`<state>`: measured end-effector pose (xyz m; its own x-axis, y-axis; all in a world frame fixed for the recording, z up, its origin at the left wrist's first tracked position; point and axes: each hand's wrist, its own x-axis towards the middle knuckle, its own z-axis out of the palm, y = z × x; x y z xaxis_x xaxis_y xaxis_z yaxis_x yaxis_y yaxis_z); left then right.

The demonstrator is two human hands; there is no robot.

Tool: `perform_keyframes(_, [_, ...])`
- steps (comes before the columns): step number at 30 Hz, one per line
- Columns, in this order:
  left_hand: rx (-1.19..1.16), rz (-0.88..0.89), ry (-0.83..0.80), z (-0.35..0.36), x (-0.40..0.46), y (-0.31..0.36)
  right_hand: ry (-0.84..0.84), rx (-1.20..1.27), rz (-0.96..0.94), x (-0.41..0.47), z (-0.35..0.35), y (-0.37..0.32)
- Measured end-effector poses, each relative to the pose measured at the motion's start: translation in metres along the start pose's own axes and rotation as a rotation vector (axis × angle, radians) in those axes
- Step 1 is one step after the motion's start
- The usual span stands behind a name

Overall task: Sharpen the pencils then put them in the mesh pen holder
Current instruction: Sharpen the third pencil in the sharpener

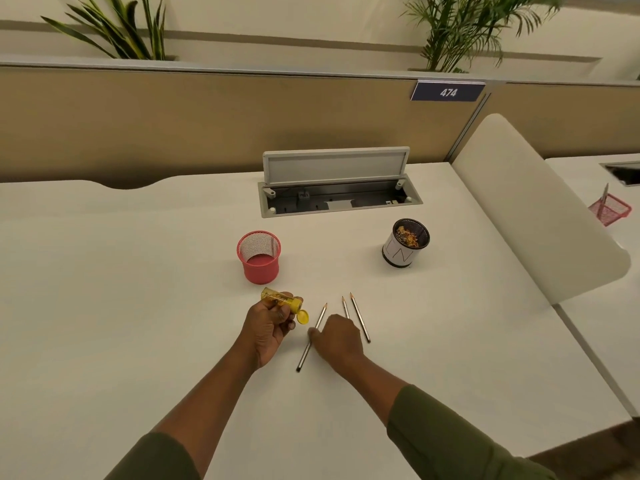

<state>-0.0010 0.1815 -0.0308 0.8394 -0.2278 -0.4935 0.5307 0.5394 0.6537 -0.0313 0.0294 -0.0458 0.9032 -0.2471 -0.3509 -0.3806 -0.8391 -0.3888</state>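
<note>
Three grey pencils lie on the white desk with their tips pointing away from me. My right hand [337, 337] is down on the leftmost pencil [306, 351], thumb and fingers pinching its middle. The middle pencil [345, 306] is partly hidden under that hand, and the right pencil [360, 317] lies free beside it. My left hand [270, 325] grips a yellow see-through sharpener [278, 299] with its round cap [303, 318] flipped open. The red mesh pen holder [259, 257] stands upright and empty just beyond the sharpener.
A black mesh cup [406, 242] with a white label holds pencil shavings at the right. An open cable tray [337, 197] with its raised lid sits at the back. A white divider panel [533, 216] bounds the right side; a pink mesh basket [610, 211] stands on the neighbouring desk.
</note>
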Motion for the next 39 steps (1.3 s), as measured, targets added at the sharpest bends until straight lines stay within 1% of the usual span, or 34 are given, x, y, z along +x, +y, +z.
perform_keyframes(4, [-0.006, -0.005, 0.014, -0.001, -0.003, 0.000, -0.061, 0.102, 0.100, 0.003, -0.003, -0.002])
perform_keyframes(7, [-0.015, -0.001, 0.019, 0.002, -0.006, 0.000, -0.078, 0.116, 0.105, 0.001, -0.011, 0.000])
perform_keyframes(10, [-0.032, 0.004, 0.034, 0.009, -0.007, 0.000, -0.078, 0.110, -0.025, -0.006, -0.024, 0.008])
perform_keyframes(13, [-0.053, 0.011, 0.058, 0.019, -0.008, -0.002, -0.082, 0.196, -0.180, -0.017, -0.043, 0.019])
perform_keyframes(16, [-0.068, 0.024, 0.082, 0.030, -0.011, -0.005, -0.111, 0.293, -0.262, -0.026, -0.066, 0.032])
perform_keyframes(17, [-0.071, 0.030, 0.088, 0.033, -0.011, -0.006, -0.088, 0.273, -0.310, -0.028, -0.072, 0.036])
perform_keyframes(19, [-0.076, 0.046, 0.102, 0.041, -0.012, -0.008, -0.001, 0.154, -0.404, -0.032, -0.084, 0.047])
perform_keyframes(21, [-0.079, 0.055, 0.107, 0.048, -0.013, -0.010, 0.079, 0.071, -0.459, -0.035, -0.093, 0.055])
perform_keyframes(25, [-0.072, 0.062, 0.116, 0.061, -0.013, -0.017, 0.152, 0.009, -0.545, -0.038, -0.105, 0.067])
perform_keyframes(31, [-0.042, 0.102, 0.139, 0.071, -0.015, -0.021, 0.127, 0.045, -0.585, -0.030, -0.121, 0.071])
perform_keyframes(39, [0.001, 0.144, 0.174, 0.074, -0.013, -0.019, 0.162, 0.054, -0.681, -0.024, -0.128, 0.074])
